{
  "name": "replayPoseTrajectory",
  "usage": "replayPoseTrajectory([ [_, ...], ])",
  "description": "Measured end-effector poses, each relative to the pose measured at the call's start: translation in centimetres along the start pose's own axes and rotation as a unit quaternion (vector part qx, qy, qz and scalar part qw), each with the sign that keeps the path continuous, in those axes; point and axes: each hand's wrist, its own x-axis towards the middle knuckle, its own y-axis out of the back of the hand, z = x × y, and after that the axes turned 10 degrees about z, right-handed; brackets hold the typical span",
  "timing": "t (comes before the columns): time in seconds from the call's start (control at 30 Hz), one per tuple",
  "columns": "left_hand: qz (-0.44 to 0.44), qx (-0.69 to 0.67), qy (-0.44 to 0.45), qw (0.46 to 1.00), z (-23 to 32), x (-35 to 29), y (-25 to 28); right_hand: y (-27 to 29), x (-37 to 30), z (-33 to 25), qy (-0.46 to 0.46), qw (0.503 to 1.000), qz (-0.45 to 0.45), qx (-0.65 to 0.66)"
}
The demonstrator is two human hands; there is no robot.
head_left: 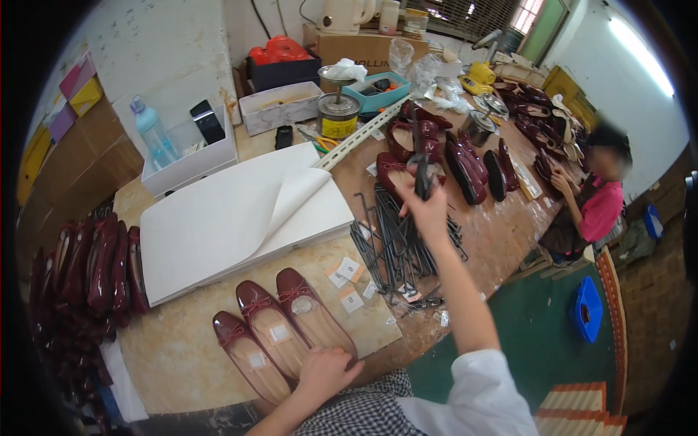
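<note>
Firmly, the right grip point(429, 207), a little right of the frame's middle, is closed around a dark long-shafted tool point(422, 178) that points toward the top edge; its exact kind is hard to make out. At the lower middle, the left grip point(326, 374) lies over the heel ends of the burgundy bow-front flats point(267, 327), fingers bent, and I cannot tell whether it pinches them or only rests there. Three of these flats lie side by side on the worktop point(167, 356), toes toward the upper left; two have white labels inside, and the right one holds crumpled wrapping. Just beneath the right forearm spreads a heap of black bent rods point(403, 243), with small paper tags point(350, 270) to its left. Left of centre sits a stack of white sheets point(218, 211), one corner curled back. Past the right grip, toward the upper right, stand more burgundy shoes point(465, 171). A metal can point(338, 120) is at the upper middle, a pile of glossy shoes point(94, 261) at the left edge. Far right, a co-worker in a pink top point(603, 207) handles a shoe; below lies a blue basin point(587, 309).
</note>
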Motion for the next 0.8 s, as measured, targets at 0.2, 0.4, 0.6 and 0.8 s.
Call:
replayPoseTrajectory([
  [0.2,0.009,0.007,-0.003,1.000,0.2,0.1,-0.2,1.5,-3.0,6.2,-0.072,0.996,-0.030,-0.048],
  [0.4,0.015,-0.036,-0.009,0.999,0.3,-0.2,0.3,2.5,2.1,-4.8,0.127,0.877,-0.439,-0.145],
  [0.6,0.229,0.060,-0.040,0.971,-1.7,2.0,8.4,2.9,1.3,0.2,0.430,0.471,-0.635,-0.437],
  [0.8,0.278,0.270,0.087,0.918,-13.5,11.6,15.1,4.3,1.6,4.1,0.516,0.438,-0.551,-0.488],
])
